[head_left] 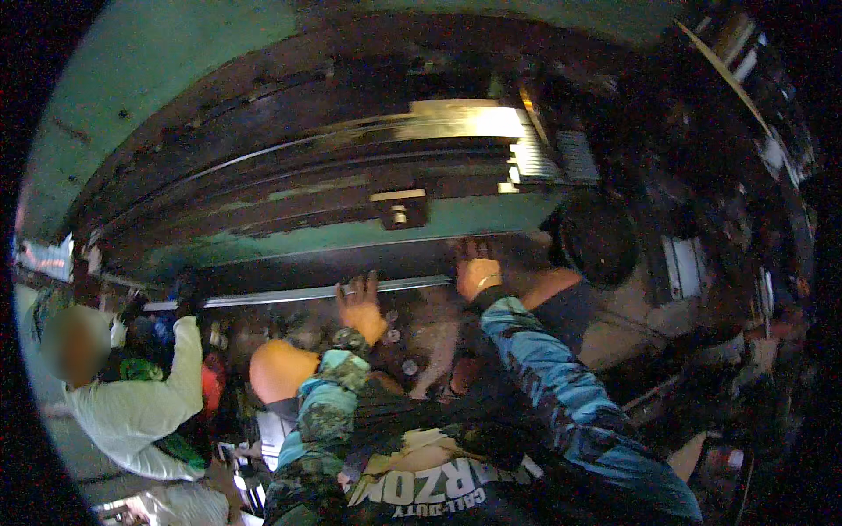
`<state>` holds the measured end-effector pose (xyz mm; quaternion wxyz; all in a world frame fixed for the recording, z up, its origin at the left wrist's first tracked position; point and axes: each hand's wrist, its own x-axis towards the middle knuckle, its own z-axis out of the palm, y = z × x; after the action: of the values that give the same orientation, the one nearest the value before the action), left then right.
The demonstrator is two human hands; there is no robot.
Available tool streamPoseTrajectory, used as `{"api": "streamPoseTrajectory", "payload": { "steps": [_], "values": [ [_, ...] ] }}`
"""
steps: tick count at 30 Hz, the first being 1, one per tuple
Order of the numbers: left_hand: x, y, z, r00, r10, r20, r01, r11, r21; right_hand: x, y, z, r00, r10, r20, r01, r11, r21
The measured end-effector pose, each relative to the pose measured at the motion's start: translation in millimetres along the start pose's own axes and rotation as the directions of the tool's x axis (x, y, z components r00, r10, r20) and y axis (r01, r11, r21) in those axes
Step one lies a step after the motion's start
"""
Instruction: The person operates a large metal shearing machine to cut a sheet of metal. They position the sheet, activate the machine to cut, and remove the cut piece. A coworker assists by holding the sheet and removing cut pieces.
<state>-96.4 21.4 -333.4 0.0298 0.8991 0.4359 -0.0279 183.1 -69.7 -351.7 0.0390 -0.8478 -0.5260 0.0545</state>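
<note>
A long dark sheet point(289, 272), seemingly metal, lies in front of the machine with its bright near edge point(263, 298) toward me. My left hand point(360, 311) rests on that edge, fingers spread and stretched forward over it. Further right, my right hand point(476, 272) lies on the dark surface with its fingers apart and pointing away from me. Neither hand is closed around anything that I can see. At the sheet's left end, a co-worker's dark-gloved hand point(188, 296) is at the bright edge. What is under the sheet is hidden.
A large green and dark machine point(289, 197) spans the far side, with a small bracket point(399, 210) on its front. The co-worker in a white sleeve point(180, 368) sits at the left. A dark round object point(598, 238) stands right of my right hand. My bare knees flank my arms.
</note>
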Motion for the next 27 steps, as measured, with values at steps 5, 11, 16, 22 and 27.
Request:
{"api": "streamPoseTrajectory", "payload": {
  "steps": [5, 11, 16, 22, 27],
  "values": [
    [1.5, 1.6, -2.1, 0.995, 0.060, -0.078, -0.058, 0.998, 0.021, 3.5, 43.6, -35.1, 0.816, 0.578, 0.029, -0.571, 0.795, 0.207],
    [1.6, 2.7, -0.4, 0.995, 0.040, -0.091, -0.041, 0.999, -0.006, 30.6, 122.9, -26.7, 0.689, 0.721, 0.071, -0.722, 0.675, 0.149],
    [0.3, 3.1, 2.9, 1.000, 0.009, -0.015, -0.008, 0.999, 0.035, 21.5, 153.7, -32.0, 0.718, 0.644, 0.266, -0.674, 0.738, 0.033],
    [-0.5, 1.8, 0.2, 0.999, 0.045, 0.002, -0.045, 0.999, -0.019, 20.3, 158.0, -63.8, 0.830, 0.449, 0.330, -0.369, 0.887, -0.279],
    [-0.1, 12.3, -5.5, 1.000, -0.021, 0.007, 0.022, 0.997, -0.074, 34.8, 193.6, -54.8, 0.882, 0.005, 0.472, 0.110, 0.970, -0.217]
  ]
}}
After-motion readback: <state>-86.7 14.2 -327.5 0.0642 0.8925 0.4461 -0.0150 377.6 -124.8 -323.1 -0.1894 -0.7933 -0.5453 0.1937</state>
